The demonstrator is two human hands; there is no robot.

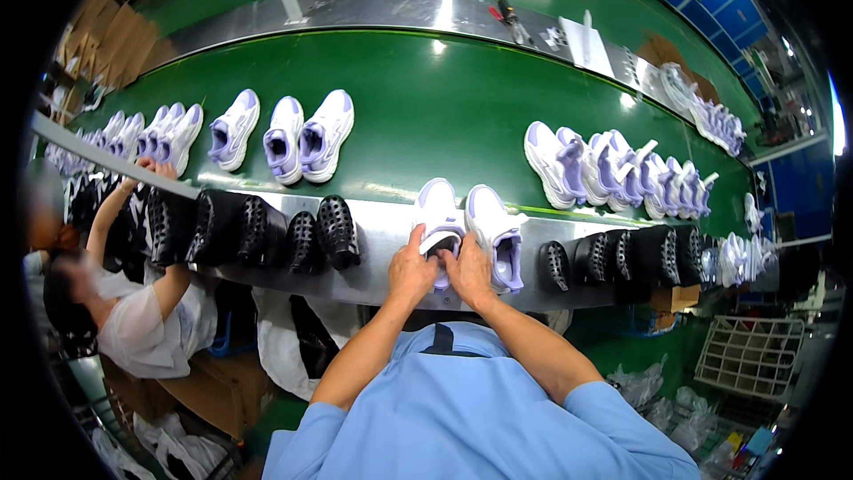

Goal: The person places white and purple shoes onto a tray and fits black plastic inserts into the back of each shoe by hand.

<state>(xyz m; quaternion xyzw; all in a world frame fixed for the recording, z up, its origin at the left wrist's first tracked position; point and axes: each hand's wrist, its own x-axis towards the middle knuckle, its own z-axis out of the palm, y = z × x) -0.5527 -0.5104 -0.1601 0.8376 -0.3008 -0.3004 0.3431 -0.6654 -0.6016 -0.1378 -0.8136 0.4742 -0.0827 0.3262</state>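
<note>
A white and lavender sneaker (436, 204) rests on the metal edge of the bench in front of me, toe pointing away. My left hand (410, 268) grips the left side of its opening. On the other side, my right hand (468, 270) has its fingers at the collar and partly inside the opening; the fingertips are hidden there. Just right of it lies a matching sneaker (494, 229) with a white strip sticking out near its collar. My right hand is close to this second shoe.
Perforated black forms (336, 231) line the bench edge at left, and more black forms (656, 253) at right. On the green belt (426, 107) stand sneakers (327, 135) at left and a sneaker row (555, 164) at right. A co-worker (147, 320) handles shoes at far left.
</note>
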